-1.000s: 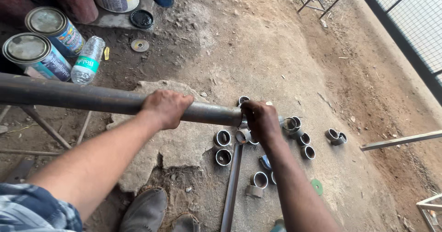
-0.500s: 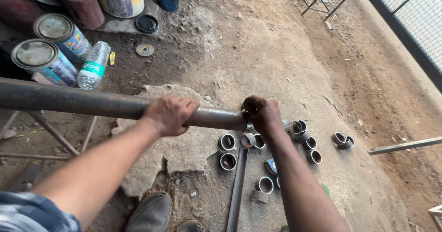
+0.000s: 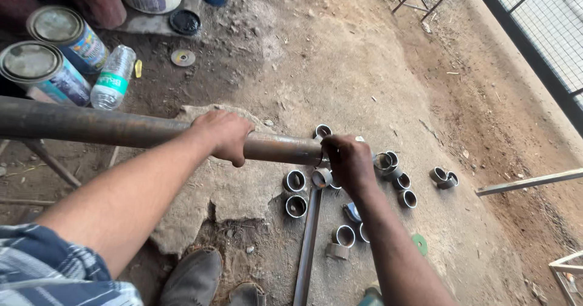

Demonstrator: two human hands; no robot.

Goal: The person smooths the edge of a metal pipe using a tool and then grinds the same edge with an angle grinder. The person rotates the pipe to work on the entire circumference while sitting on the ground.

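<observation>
— What is the left hand doing?

— It is gripping the long rusty steel pipe, fingers wrapping over the top; the pipe is lying level above the dirt floor.

— And the right hand?

— It is closing around the pipe's open end, though what it is pinching there is hidden.

— What is lying underneath?

— Short cut pipe rings are sitting scattered on the floor just below that end, beside a flat metal bar. Paint cans and a plastic bottle are standing behind.
</observation>
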